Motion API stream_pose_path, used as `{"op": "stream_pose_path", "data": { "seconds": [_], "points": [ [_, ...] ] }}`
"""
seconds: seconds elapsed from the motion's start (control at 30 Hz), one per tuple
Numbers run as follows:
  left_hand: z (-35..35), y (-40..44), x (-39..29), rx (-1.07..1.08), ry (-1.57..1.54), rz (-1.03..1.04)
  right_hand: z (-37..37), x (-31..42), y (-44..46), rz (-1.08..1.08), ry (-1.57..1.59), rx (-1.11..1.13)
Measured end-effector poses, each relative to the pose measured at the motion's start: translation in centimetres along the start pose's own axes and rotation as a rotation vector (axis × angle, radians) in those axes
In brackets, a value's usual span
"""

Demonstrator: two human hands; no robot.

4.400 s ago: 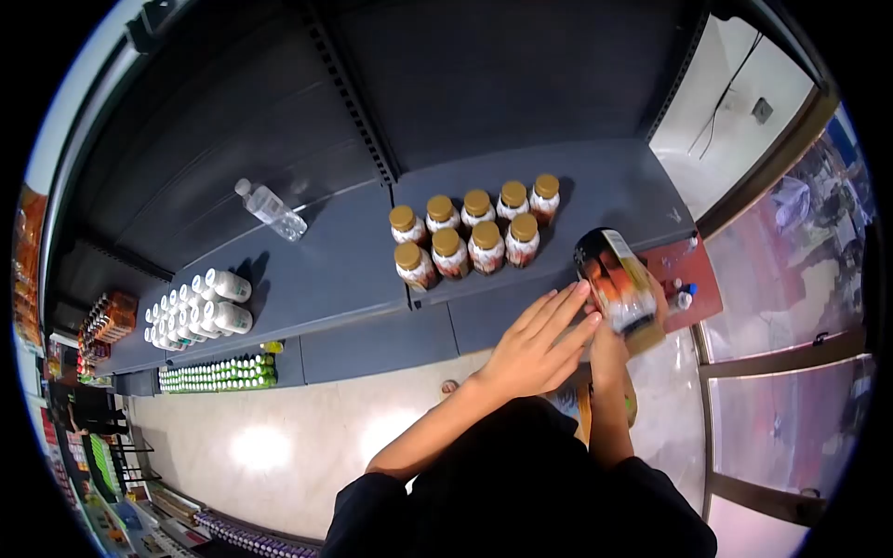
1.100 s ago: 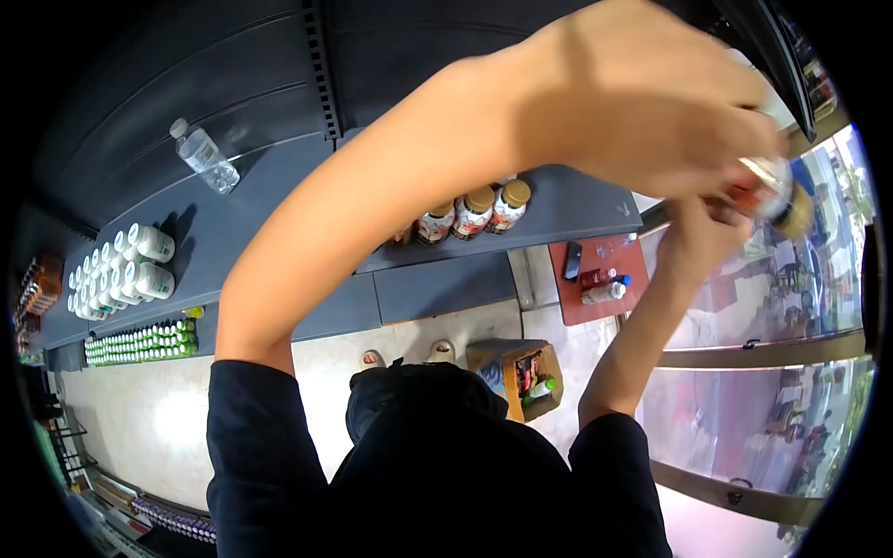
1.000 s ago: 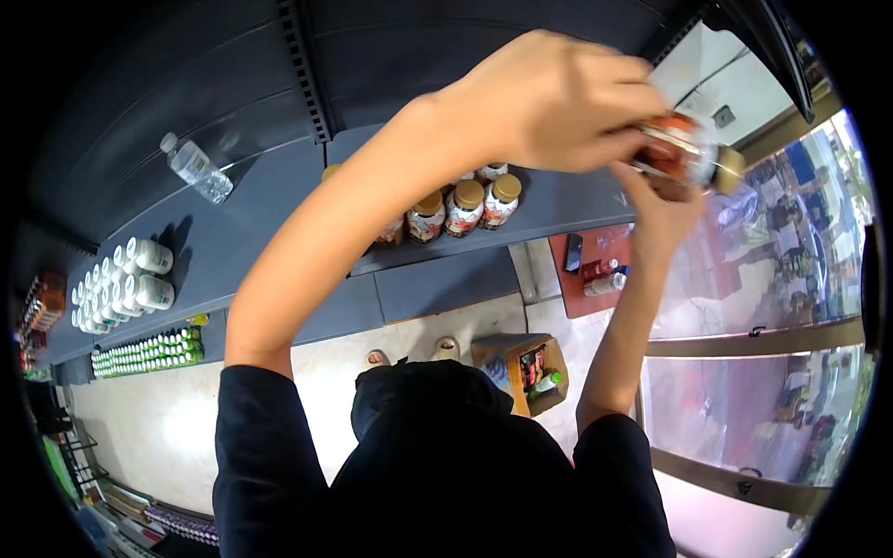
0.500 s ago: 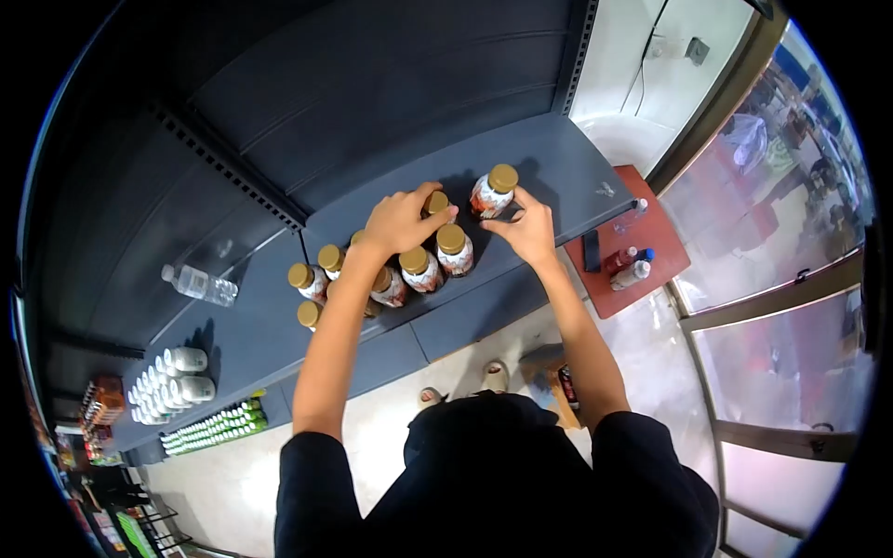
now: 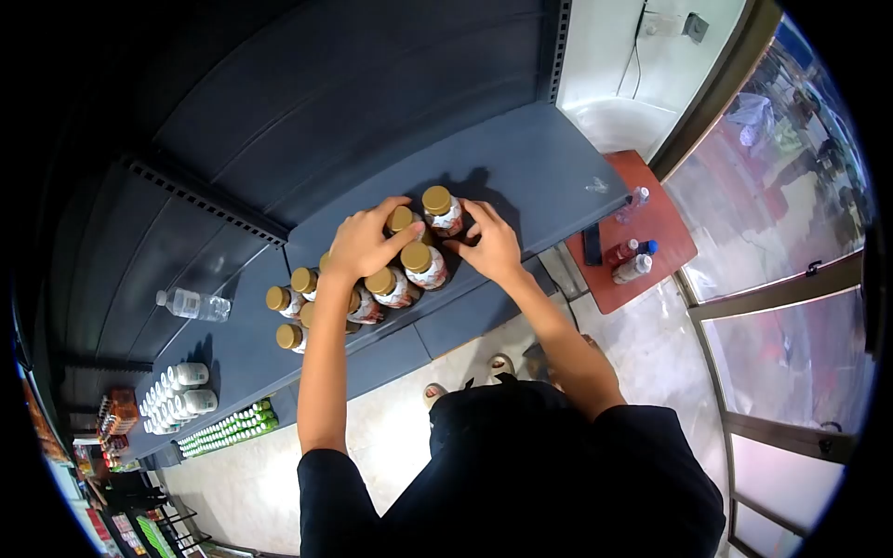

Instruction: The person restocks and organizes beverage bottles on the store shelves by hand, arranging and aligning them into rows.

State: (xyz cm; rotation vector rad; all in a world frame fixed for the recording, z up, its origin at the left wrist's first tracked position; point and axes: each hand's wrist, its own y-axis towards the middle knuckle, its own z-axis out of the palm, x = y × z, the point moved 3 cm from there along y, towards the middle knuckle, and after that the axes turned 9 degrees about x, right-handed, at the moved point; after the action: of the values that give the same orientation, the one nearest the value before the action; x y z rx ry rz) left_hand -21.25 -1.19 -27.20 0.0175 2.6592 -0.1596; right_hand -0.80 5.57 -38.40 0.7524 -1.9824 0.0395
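Several gold-capped jars with white and red labels stand in two rows on the grey shelf [image 5: 549, 158]. My left hand [image 5: 367, 244] is curved around a back-row jar [image 5: 400, 220], thumb and fingers on either side of its gold cap. Just right of it stands the end jar [image 5: 443, 212] of the back row, with my right hand [image 5: 491, 244] at its right side, fingers curled against it. A front-row jar [image 5: 425, 266] sits between and below my hands. My left hand and forearm partly hide other jars.
A clear bottle [image 5: 193, 305] lies on the shelf at left, with white bottles [image 5: 191, 389] beyond. Green bottles [image 5: 228, 430] stand lower down. At right, a red table [image 5: 662, 237] holds several small bottles and a dark phone [image 5: 593, 245]. A glass door is further right.
The jar at my right hand has moved left, up beside the back row. Both hands have shifted left in view. Earlier, both hands held a jar up at the right, away from the shelf.
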Motion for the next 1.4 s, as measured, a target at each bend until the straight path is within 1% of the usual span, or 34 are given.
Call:
{"op": "stream_pose_path", "data": {
  "seconds": [0.03, 0.07, 0.17, 0.3, 0.33, 0.43, 0.47, 0.63, 0.7, 0.8, 0.93, 1.03, 1.23, 1.4],
  "points": [
    [0.1, 0.0, -0.1, -0.01, 0.002, 0.011, 0.0, 0.0, -0.2, -0.001, -0.024, -0.003],
    [-0.2, -0.1, -0.5, 0.011, -0.014, -0.039, 0.0, 0.1, -0.2, 0.003, -0.036, 0.008],
    [0.1, -0.1, -0.2, -0.028, -0.038, -0.018, 0.0, -0.2, 0.1, 0.017, -0.034, 0.024],
    [0.2, 0.0, -0.6, -0.01, -0.065, -0.019, -0.3, 0.0, -0.2, 0.022, 0.002, 0.019],
    [0.3, 0.1, -0.4, -0.033, -0.054, 0.002, -0.2, 0.1, -0.2, 0.017, -0.004, 0.017],
    [0.3, 0.3, -0.5, -0.035, -0.012, 0.018, 0.0, 0.1, -0.2, -0.008, -0.038, -0.002],
    [0.3, 0.3, -0.4, -0.024, -0.037, 0.017, 0.1, 0.1, -0.2, -0.025, -0.083, -0.024],
    [0.4, 0.1, -0.1, -0.063, -0.031, 0.028, 0.3, 0.2, -0.2, -0.037, -0.107, -0.059],
    [0.2, 0.0, -0.3, -0.033, -0.068, -0.006, 0.4, 0.2, -0.3, -0.036, -0.109, -0.058],
    [0.2, -0.1, -0.3, -0.048, -0.065, 0.012, 0.3, 0.2, -0.3, -0.051, -0.129, -0.07],
    [0.1, -0.2, -0.4, -0.053, -0.042, 0.01, 0.3, 0.4, -0.4, -0.037, -0.137, -0.066],
    [0.0, -0.4, -1.0, -0.055, -0.056, -0.013, 0.2, 0.6, -0.4, 0.04, -0.093, 0.014],
    [0.1, -0.4, -0.5, -0.069, -0.034, 0.023, 0.1, 1.0, -0.7, 0.023, -0.155, -0.026],
    [0.1, -0.7, -0.5, -0.066, -0.045, 0.012, 0.3, 0.9, -0.8, -0.02, -0.194, -0.091]
  ]
}}
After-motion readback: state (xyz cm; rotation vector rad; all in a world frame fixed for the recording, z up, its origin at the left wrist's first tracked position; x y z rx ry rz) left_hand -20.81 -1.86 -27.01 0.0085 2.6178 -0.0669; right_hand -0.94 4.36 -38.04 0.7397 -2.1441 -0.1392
